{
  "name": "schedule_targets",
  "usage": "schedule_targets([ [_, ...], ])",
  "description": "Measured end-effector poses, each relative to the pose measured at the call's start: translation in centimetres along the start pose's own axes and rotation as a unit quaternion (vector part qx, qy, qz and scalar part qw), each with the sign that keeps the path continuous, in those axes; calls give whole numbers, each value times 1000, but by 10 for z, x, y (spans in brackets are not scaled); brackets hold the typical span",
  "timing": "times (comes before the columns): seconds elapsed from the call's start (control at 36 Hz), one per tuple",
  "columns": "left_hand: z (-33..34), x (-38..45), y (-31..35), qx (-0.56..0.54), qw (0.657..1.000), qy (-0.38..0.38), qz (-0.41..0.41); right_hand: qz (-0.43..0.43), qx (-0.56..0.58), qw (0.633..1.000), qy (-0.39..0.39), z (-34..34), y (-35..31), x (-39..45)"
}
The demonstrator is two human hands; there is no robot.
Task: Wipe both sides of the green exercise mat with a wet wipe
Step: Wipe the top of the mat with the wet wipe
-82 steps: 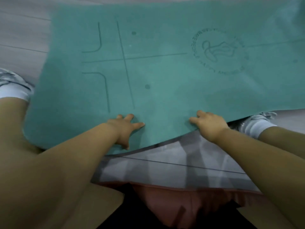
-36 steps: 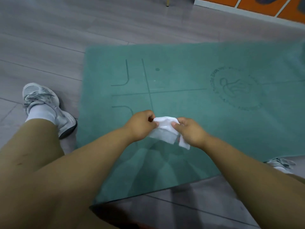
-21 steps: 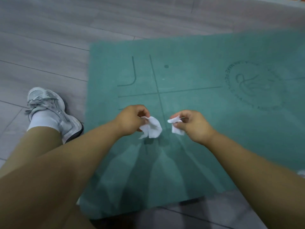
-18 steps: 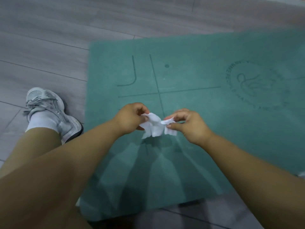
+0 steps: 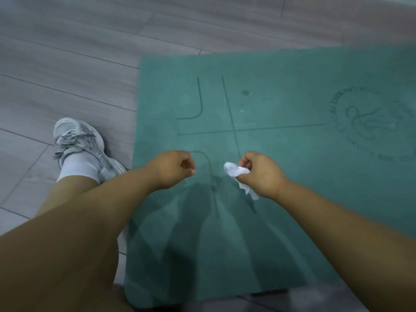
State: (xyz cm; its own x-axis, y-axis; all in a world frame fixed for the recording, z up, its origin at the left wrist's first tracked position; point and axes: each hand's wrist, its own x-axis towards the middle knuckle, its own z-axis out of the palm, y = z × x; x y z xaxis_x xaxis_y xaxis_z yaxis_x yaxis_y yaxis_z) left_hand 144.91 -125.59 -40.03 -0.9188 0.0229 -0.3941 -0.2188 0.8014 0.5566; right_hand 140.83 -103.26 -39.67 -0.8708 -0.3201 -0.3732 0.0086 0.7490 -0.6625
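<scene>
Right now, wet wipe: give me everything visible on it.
The wet wipe is white, thin and soft-looking, crumpled into a loose bunch. The right hand pinches it between thumb and curled fingers; one end sticks out toward the left hand, which does not touch it, and a tail hangs below the right palm. It seems held just above the green mat, near the printed guide lines; whether the tail touches the mat cannot be told.

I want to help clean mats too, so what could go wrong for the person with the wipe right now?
1. The wet wipe is scrunched into a ball in the right hand, so it might clean only thin stripes of the green mat.
2. A loose tail hangs below that hand and might drag or tear.
3. The left hand isn't holding the mat down, so the mat might slide on the smooth floor.
</scene>
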Motion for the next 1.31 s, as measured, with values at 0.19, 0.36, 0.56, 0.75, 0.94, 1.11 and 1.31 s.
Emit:
schedule_targets([
  [0.19, -11, -6, -49, 90, 995, -6, -53, -52, -134, 988, 60, 28, -23, 34],
  [0.36, -12, 12, -77, 124, 989, -6, -82, -95, -265, 959, -14, 62, -31, 67],
  [0.56, -8, 30, -95, 134, 987, -3, -90, -93, -226, 969, -26, 76, -16, 86],
  [0.75, -6, 39, -103, 150, 979, 38, -136, -69, -263, 959, -84, 69, -7, 111],
  [0.94, -2, 39, -105, 115, 970, 50, -206, -91, -230, 968, -40, 84, 6, 102],
  [1.11, -4, 38, -108, 114, 968, 41, -219, -111, -240, 964, 3, 79, 15, 89],
  [1.31, -9, 31, -101, 127, 974, -3, -187, -65, -195, 979, 9, 58, 12, 92],
])
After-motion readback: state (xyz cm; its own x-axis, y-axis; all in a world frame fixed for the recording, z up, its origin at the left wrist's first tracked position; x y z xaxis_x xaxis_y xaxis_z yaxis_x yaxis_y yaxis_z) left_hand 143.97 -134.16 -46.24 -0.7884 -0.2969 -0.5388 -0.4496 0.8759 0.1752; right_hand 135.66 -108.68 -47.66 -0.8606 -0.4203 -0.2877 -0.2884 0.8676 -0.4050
